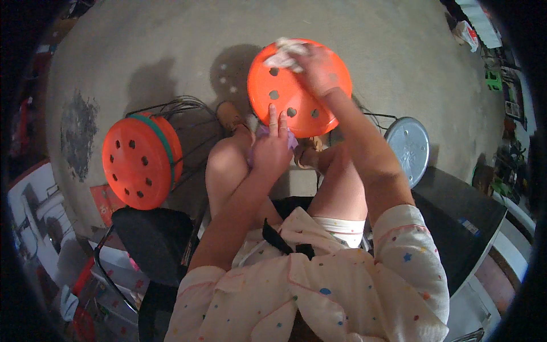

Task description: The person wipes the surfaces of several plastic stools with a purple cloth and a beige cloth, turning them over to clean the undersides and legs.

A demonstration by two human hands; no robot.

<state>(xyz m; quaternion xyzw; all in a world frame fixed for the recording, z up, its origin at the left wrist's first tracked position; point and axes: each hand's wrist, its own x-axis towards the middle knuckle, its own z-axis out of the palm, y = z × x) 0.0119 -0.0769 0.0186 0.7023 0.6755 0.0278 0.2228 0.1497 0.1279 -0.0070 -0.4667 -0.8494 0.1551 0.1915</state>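
Observation:
Before my knees stands a stool with a round orange seat pierced by several holes. My right hand presses a crumpled whitish cloth against the far part of the seat, and the cloth is slightly blurred. On the near edge rest two extended fingers of my left hand. The other fingers of that hand are folded over a purple cloth, which shows at both sides of it.
Stacked orange stools with a green band lie tipped at the left, by a black chair. At the right are a grey metal round seat and a dark-topped table. A red mat or sheet lies at lower left.

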